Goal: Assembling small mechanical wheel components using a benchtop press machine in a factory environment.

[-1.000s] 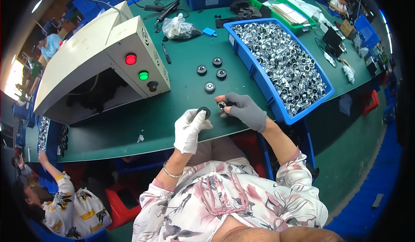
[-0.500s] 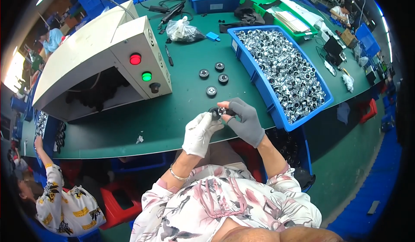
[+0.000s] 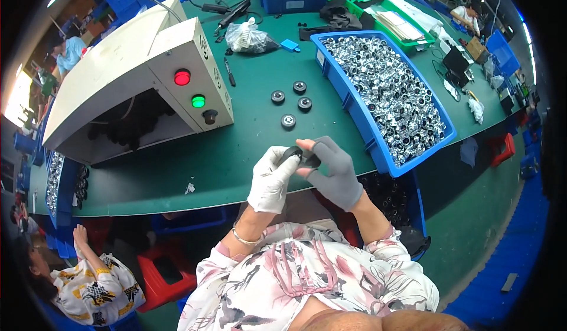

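Workshop clutter rings the green worktop (image 3: 251,139), with a pale machine (image 3: 112,65) toward its left end and a blue bin (image 3: 338,86) of chrome parts (image 3: 384,94) at the right, one corner of the bin close to the near edge. Between machine and bin, set in from the near edge, four discs (image 3: 288,122) lie apart from one another, black with paler centres.

Just over the worktop's near edge, between the two hands, is a dark disc (image 3: 290,153). The left hand (image 3: 269,180), in a white glove, pinches it between thumb and fingers, tilted up off the surface. The right hand (image 3: 336,174), in a grey glove that leaves the fingertips bare, curls close beside it, thumb and forefinger parted. A dark blurred patch lies between them; I cannot tell whether it is a piece in their grasp or part of the disc.

By its size against the fingers, the disc looks light enough for one hand. It seems stiff, probably hard plastic or firm rubber, and not very fragile. Its rounded rim could turn or slide under glove cloth, so opposite points on the rim look the best hold, leaving the centre clear. The chrome parts look smooth and probably slip more readily; bare fingertips should grip them better than cloth, taken around the outside.
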Motion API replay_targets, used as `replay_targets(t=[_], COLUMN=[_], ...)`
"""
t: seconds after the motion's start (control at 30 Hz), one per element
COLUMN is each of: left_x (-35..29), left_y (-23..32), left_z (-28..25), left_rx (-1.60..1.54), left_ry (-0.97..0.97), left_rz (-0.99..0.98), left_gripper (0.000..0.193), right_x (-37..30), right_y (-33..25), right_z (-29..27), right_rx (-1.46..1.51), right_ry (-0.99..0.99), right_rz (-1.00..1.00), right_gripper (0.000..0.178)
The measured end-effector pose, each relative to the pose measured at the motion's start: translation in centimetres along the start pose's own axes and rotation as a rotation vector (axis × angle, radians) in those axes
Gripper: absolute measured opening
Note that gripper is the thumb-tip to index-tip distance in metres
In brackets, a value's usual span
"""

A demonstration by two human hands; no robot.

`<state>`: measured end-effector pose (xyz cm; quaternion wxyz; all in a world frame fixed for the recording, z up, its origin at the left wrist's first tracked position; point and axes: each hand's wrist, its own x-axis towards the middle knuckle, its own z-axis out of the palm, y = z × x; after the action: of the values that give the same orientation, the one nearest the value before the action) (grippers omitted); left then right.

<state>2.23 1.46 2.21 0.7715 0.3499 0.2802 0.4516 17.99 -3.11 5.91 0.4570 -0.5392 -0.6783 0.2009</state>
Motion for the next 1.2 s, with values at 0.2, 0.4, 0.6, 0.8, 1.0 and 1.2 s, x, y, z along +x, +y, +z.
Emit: replay_targets(t=[0.2,0.4,0.6,0.8,1.0,1.2], left_x=[-0.9,-1.5,-2.0,-2.1,-1.2,-2.1], left_y=[0.2,0.2,0.9,0.4,0.7,2.2], left_z=[-0.3,0.1,0.6,0.5,0.1,-0.2], left_rx=[0.265,0.522,0.810,0.686,0.669,0.593], left_ry=[-0.087,-0.074,-0.031,0.051,0.127,0.034], left_rz=[0.159,0.551,0.820,0.775,0.696,0.463], left_gripper=[0.014,0.019,0.020,0.018,0.019,0.021], right_x=[-0.8,-1.0,-0.6,-1.3,-0.7,-0.8], right_y=[1.0,0.4,0.2,-0.4,-0.1,0.6], right_z=[-0.2,0.5,0.6,2.9,4.7,3.0], right_rx=[0.469,0.615,0.812,0.725,0.445,0.398], right_ry=[-0.065,0.025,-0.012,0.134,0.318,0.143], right_rz=[0.250,0.225,0.167,0.156,-0.040,0.017], right_gripper=[0.031,0.029,0.022,0.027,0.022,0.029])
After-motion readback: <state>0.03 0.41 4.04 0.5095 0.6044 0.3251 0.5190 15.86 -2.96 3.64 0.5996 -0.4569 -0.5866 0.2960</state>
